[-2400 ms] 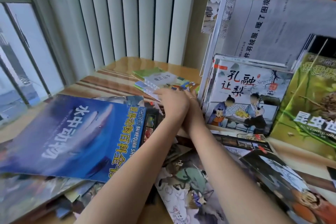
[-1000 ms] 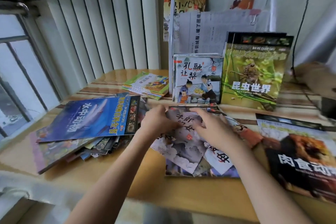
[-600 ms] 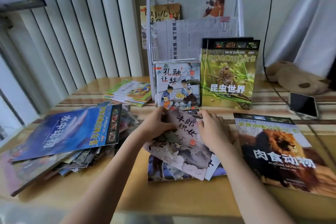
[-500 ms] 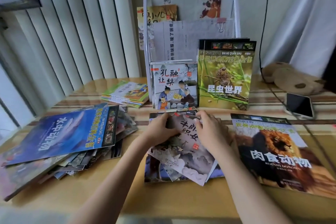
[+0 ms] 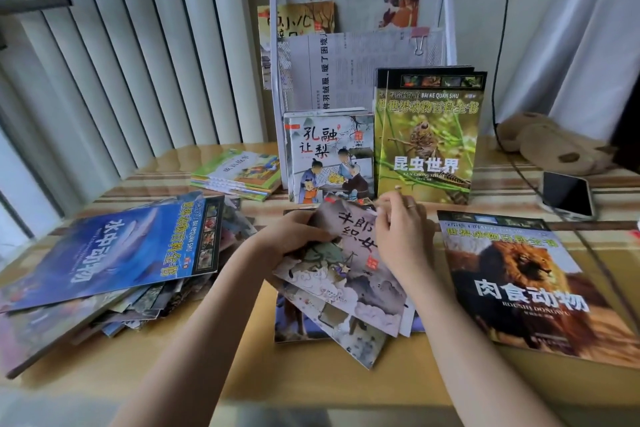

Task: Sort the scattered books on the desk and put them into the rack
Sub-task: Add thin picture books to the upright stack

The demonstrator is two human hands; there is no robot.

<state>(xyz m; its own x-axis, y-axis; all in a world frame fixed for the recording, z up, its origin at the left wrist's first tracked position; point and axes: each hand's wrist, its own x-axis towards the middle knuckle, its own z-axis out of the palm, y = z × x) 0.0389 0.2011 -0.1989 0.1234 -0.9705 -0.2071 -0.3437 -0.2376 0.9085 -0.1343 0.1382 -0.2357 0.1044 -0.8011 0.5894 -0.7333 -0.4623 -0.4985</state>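
Down at the middle of the tabletop [image 5: 214,371], both hands are on a grey picture book [image 5: 349,274] that tops a loose fan of thin books [image 5: 332,329]; the left hand [image 5: 294,236] curls its fingers round the book's upper left corner, and the right hand [image 5: 403,232], a ring on one finger, pinches at its upper right edge with bent fingers. Just behind them stands the white wire rack [image 5: 446,21], and in its front pocket sit a pale storybook showing children at a table [image 5: 329,156] and, beside it on the right, a green insect book [image 5: 427,135], both upright; printed sheets [image 5: 349,69] held by binder clips fill the tiers above. Over to the right, a lion-cover book [image 5: 530,281] lies flat, just beside the fan. Off to the left, a blue dolphin-cover book [image 5: 114,250] rests on a messy heap of others, and a small stack of green-edged booklets [image 5: 239,173] lies near the rack's left foot. Far right, a phone [image 5: 568,194] lies face up near a brown plush toy [image 5: 550,146]
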